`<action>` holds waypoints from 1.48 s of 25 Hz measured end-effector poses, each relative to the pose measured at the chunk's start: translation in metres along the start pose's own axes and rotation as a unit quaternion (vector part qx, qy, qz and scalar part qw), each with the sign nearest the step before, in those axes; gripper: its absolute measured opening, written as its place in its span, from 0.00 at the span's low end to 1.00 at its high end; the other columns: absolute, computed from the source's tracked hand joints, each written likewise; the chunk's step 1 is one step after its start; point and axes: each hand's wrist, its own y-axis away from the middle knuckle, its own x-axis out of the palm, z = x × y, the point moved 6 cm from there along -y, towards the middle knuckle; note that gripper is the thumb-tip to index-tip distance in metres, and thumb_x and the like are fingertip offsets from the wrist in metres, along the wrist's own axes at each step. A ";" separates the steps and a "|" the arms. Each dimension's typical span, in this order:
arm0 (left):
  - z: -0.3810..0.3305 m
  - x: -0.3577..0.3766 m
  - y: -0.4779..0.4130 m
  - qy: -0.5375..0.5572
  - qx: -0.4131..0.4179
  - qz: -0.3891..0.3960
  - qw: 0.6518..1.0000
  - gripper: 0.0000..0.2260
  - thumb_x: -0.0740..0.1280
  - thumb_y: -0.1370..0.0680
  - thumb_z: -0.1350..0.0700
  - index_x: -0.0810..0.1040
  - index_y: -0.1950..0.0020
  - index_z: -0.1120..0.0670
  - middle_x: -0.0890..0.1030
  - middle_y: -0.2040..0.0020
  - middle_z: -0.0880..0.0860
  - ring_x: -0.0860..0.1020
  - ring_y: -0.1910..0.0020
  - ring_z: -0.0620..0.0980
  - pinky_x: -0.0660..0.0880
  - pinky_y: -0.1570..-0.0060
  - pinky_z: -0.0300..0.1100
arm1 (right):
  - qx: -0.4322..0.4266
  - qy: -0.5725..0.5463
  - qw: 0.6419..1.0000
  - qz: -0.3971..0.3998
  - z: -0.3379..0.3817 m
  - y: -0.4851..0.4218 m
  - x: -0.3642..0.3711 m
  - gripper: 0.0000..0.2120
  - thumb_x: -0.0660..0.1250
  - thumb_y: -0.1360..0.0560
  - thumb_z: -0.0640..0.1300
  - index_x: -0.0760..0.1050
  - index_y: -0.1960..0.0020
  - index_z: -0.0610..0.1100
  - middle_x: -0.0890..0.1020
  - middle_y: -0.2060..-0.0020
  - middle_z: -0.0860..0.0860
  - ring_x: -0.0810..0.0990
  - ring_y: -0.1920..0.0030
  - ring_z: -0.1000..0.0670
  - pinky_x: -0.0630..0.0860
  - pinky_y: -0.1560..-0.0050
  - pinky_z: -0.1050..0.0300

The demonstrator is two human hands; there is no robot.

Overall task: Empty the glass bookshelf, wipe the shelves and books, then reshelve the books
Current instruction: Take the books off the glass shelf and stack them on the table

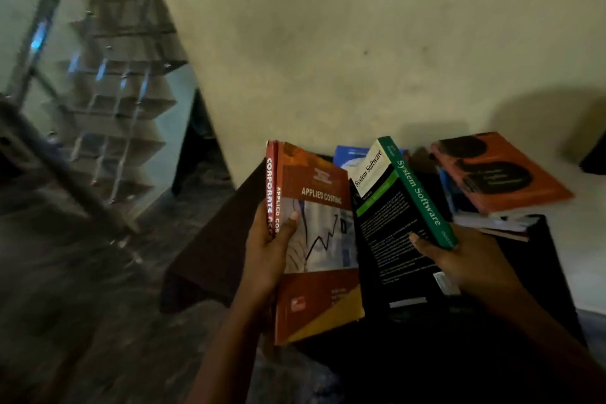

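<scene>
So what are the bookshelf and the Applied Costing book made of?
Bookshelf: seemingly clear glass panels, glossy; see-through cells, blue glints, though blur leaves acrylic possible. Applied Costing book: paper, printed softcover that looks slightly glossy.

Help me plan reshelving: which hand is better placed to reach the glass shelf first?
Left, probably. The left hand grips Applied Costing and a red book on the side toward the shelf, which looks empty; the right hand grips System Software farther from it.
</scene>
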 end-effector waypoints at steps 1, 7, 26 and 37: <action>0.000 0.010 -0.026 0.028 -0.008 0.046 0.999 0.13 0.63 0.22 0.57 0.71 0.38 0.49 0.81 0.45 0.54 0.82 0.50 0.54 0.80 0.52 0.53 | 0.023 -0.007 0.999 -0.030 0.000 -0.004 -0.003 0.11 0.68 0.28 0.55 0.75 0.58 0.47 0.78 0.65 0.48 0.77 0.61 0.48 0.71 0.60 0.56; 0.031 0.079 -0.160 0.110 -0.128 0.236 0.957 0.12 0.63 0.22 0.58 0.72 0.38 0.53 0.82 0.48 0.54 0.83 0.52 0.53 0.79 0.60 0.45 | 0.157 0.025 0.965 -0.209 0.012 -0.002 -0.004 0.11 0.67 0.27 0.56 0.74 0.51 0.50 0.76 0.62 0.50 0.74 0.63 0.52 0.65 0.66 0.62; 0.218 -0.036 -0.233 -0.571 0.067 0.262 0.775 0.33 0.43 0.23 0.35 0.50 0.23 0.51 0.50 0.22 0.53 0.45 0.23 0.52 0.42 0.27 0.57 | 0.221 0.274 0.907 -0.233 0.091 -0.094 0.066 0.21 0.62 0.24 0.52 0.67 0.35 0.45 0.77 0.44 0.44 0.76 0.43 0.42 0.72 0.48 0.51; 0.225 -0.047 -0.227 -0.617 0.141 0.275 0.723 0.42 0.28 0.34 0.33 0.49 0.23 0.49 0.47 0.22 0.50 0.43 0.23 0.51 0.38 0.28 0.53 | 0.209 0.330 0.917 -0.083 0.077 -0.211 0.188 0.36 0.61 0.23 0.53 0.48 0.25 0.40 0.55 0.27 0.35 0.57 0.30 0.30 0.58 0.30 0.36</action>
